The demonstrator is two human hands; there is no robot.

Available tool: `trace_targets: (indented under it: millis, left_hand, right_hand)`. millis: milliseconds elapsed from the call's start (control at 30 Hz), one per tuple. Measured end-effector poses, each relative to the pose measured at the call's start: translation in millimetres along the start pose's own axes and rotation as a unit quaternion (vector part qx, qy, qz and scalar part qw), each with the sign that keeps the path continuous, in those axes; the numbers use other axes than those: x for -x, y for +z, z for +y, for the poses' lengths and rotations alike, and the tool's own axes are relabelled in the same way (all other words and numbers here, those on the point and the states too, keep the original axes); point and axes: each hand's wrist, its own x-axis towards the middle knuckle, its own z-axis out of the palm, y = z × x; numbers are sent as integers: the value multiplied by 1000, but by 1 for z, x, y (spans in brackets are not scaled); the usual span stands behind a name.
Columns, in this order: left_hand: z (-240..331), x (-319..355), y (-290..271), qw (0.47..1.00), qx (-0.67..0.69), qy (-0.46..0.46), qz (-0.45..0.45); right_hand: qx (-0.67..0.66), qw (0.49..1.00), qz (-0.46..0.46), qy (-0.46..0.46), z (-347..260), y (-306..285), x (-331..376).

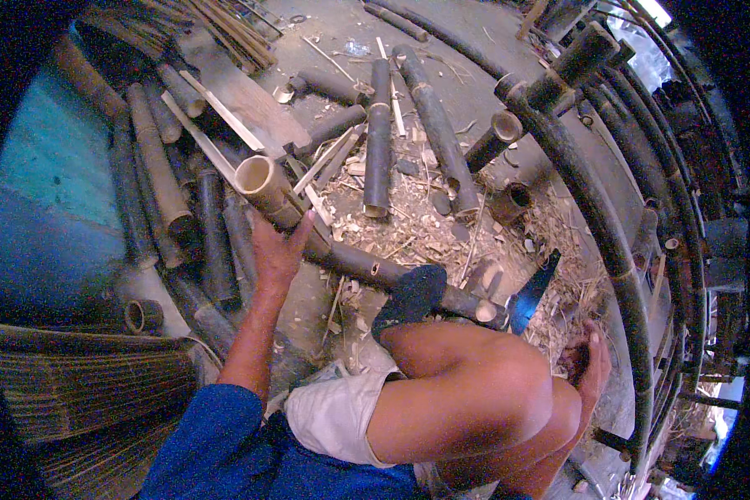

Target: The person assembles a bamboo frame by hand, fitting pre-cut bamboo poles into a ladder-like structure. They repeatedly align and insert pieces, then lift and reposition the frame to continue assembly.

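Note:
My left hand (277, 254) is wrapped around a bamboo tube (268, 193), its thumb along the side and the pale open end tilted up. Below the grip, a dark bamboo pole (354, 262) with a small cut hole runs right along the floor. Whether tube and pole are one piece, I cannot tell. A foot in a dark covering (417, 292) rests across the pole. To the right of my knee, my right hand (593, 367) is curled, partly hidden, with something dark by its fingers. A wide, shiny blade (535, 293) points up nearby; its handle is out of sight.
Wood shavings (408, 225) cover the floor ahead, with several dark bamboo lengths (378, 137) across them. More bamboo tubes (154, 158) are piled at left beside a wooden board (258, 104). Long poles (600, 208) curve along the right. A bundle of thin strips (100, 387) lies lower left.

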Motion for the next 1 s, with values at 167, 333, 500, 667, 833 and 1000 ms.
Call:
trace_targets:
  millis: [167,333,500,667,833,1000]
  left_hand:
    - [16,0,9,996,-37,-80,-9]
    - [24,-4,16,993,-25,-96,-69]
    - [19,-1,23,990,-118,-76,-13]
    - [10,-3,21,997,-47,-26,-49]
    - [4,-2,23,999,-9,-21,-44]
    - [-2,4,24,996,-52,-64,-34]
  right_hand:
    - [99,983,-103,-117,-85,57,-14]
    - [193,898,-230,-321,-187,151,-4]
    - [180,725,-294,-596,-281,283,5]
    - [262,746,-346,-505,-232,404,21]
    - [357,694,-430,-454,-197,441,5]
    - [129,735,-272,-607,-240,429,11]
